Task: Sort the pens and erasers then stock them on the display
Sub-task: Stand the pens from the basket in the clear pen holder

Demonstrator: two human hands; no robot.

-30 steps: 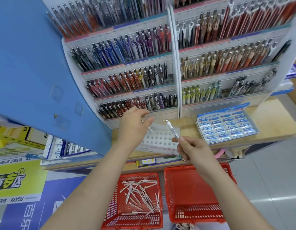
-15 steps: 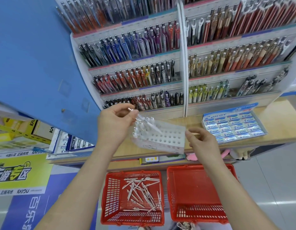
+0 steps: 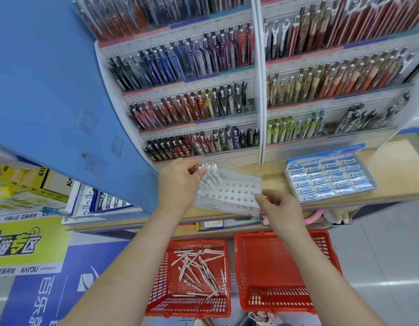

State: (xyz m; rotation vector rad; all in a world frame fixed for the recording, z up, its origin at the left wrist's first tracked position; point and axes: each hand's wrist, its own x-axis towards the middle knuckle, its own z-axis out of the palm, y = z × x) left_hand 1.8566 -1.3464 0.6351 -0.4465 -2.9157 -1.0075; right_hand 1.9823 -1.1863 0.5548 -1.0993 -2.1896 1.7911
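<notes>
My left hand pinches the white pen by its top, my right hand clamps the holed pen tray by its corner, so I'd aim straight down into the hole beneath my fingertips.

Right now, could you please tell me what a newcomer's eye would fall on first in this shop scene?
The tiered pen display fills the upper view with rows of coloured pens. At centre, the left hand pinches a white pen at a clear holed tray that the right hand holds by its corner. On the floor below, a red basket holds loose white pens.
</notes>
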